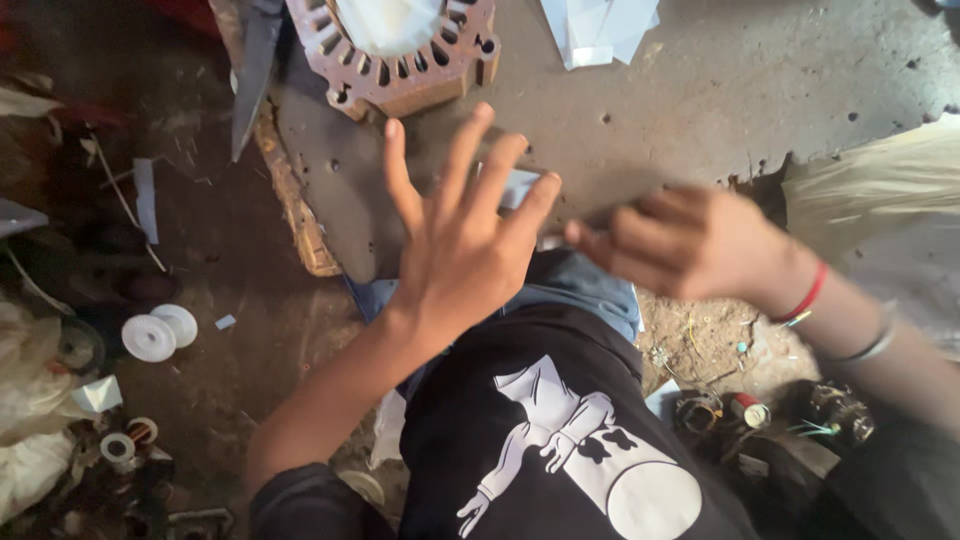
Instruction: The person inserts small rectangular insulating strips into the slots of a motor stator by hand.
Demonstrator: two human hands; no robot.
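Note:
My left hand [462, 235] hovers with fingers spread wide over the grey work board [700, 90], holding nothing. A small pale paper piece [520, 185] shows between its fingers on the board. My right hand [685, 242] is curled at the board's near edge, fingers bent toward the left hand; motion blur hides whether anything is pinched in it. A rusty slotted motor stator [400, 55] with white lining stands at the board's far edge, above my left hand.
White paper sheets [600, 30] lie at the back of the board. White plastic spools [158, 332] and tape rolls [120, 445] sit on the dirt floor at left. Wire scraps and small parts [750, 410] lie at right. A pale sack [880, 190] borders the right.

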